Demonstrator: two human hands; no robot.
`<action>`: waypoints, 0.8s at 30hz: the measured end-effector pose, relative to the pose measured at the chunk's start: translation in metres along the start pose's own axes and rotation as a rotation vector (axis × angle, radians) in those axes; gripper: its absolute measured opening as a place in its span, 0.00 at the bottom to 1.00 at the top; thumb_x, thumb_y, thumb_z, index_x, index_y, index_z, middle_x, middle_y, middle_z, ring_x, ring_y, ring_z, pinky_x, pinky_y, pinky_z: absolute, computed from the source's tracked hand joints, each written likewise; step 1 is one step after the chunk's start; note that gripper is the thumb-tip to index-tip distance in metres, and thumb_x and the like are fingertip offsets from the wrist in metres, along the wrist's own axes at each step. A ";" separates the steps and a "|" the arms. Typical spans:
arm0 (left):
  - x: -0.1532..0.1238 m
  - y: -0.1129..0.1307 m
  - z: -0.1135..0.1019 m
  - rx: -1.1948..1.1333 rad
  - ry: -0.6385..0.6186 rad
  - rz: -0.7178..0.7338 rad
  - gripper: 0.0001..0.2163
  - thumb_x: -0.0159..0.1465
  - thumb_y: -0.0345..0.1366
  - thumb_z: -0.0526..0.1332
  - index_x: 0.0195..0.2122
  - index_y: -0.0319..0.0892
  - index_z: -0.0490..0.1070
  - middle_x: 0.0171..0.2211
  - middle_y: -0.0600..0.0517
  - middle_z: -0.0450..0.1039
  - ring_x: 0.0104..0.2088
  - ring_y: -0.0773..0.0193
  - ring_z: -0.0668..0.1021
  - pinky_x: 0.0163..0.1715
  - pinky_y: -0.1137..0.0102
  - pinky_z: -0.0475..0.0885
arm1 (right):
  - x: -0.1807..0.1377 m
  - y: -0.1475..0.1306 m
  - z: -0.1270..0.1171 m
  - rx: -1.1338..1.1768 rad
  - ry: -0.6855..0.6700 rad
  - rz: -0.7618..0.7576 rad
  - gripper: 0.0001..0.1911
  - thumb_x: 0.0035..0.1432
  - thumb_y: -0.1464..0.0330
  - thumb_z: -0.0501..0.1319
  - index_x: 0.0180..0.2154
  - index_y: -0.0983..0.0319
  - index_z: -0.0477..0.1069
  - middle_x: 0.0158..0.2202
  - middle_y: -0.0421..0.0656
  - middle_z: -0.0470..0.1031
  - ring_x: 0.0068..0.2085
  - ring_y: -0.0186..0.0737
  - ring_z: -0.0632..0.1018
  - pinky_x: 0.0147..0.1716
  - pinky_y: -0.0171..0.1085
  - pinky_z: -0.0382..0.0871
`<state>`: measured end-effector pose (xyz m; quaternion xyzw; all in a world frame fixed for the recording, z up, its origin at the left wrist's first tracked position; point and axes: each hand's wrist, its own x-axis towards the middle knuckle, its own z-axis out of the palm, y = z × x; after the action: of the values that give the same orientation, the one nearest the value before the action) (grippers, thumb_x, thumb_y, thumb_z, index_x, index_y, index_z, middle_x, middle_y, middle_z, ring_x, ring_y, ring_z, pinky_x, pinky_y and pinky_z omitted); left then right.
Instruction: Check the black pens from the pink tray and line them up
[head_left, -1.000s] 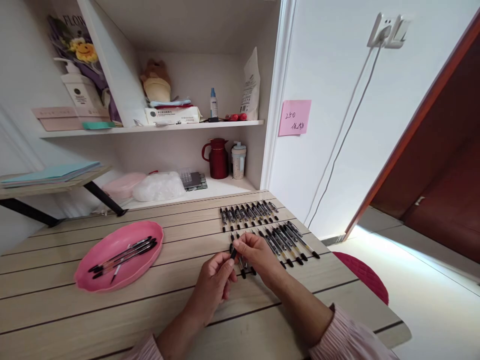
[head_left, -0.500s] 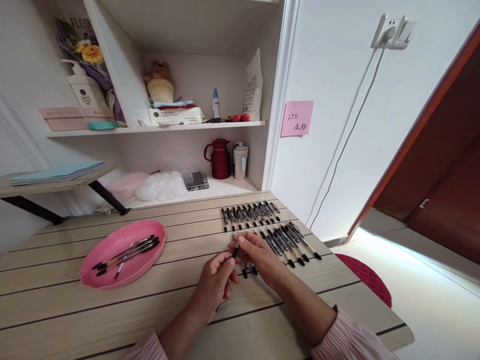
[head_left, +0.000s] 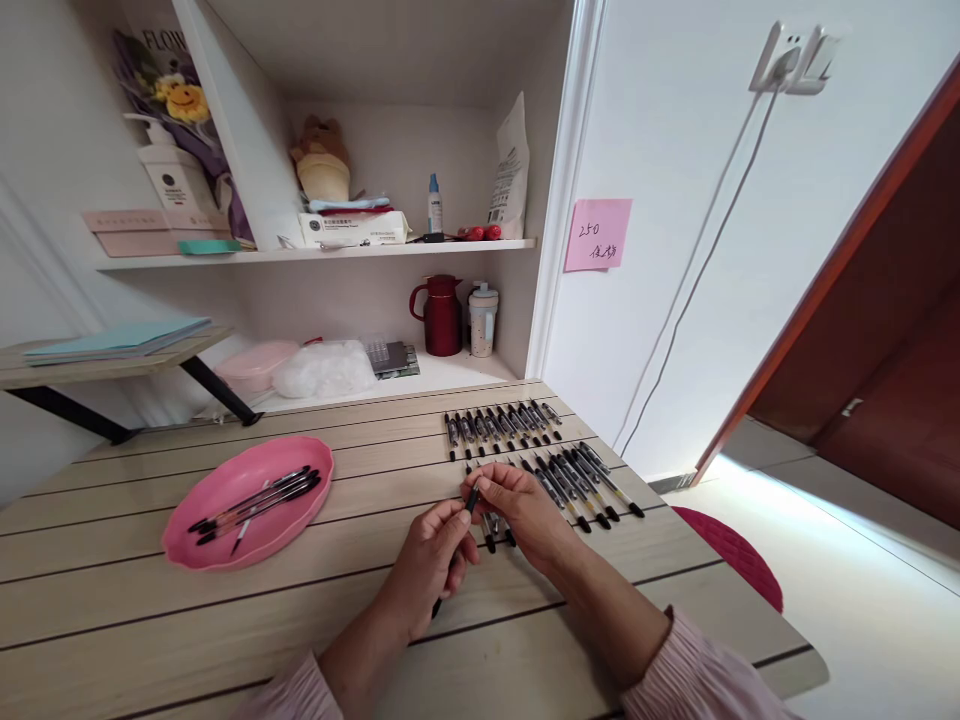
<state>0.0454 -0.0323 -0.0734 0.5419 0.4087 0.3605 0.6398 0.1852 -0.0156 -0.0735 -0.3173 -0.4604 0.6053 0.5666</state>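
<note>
A dark pen slants between my two hands above the table. My left hand is closed around its body, and the black lower end pokes out beneath the fingers. At the upper end, my right hand pinches the pen between thumb and fingertips, which partly cover the tip. Below and behind my right hand lies a front row of pens, partly hidden by that hand. Farther back is another row of similar pens with black ends. Several more pens rest in a pink scalloped tray on the left.
The slatted wooden table backs onto a white shelf unit. On its lower shelf stand a red jug and a pale cup. A small raised stand is at back left; a red stool sits beyond the right edge.
Both hands stay nearly in place. More of the pen's lower end shows under my left hand, and less of its pale tip shows at my right fingertips. The view has shifted slightly.
</note>
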 end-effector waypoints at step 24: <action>0.008 -0.006 -0.014 -0.196 0.165 -0.018 0.16 0.52 0.45 0.60 0.36 0.39 0.68 0.22 0.57 0.64 0.16 0.74 0.67 0.12 0.79 0.58 | 0.005 0.002 -0.011 -0.211 0.334 -0.016 0.16 0.36 0.60 0.67 0.25 0.63 0.67 0.18 0.36 0.68 0.19 0.31 0.70 0.16 0.29 0.58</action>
<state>0.0364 -0.0205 -0.0815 0.4415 0.4276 0.4362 0.6572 0.1937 -0.0080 -0.0782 -0.4675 -0.4232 0.4881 0.6034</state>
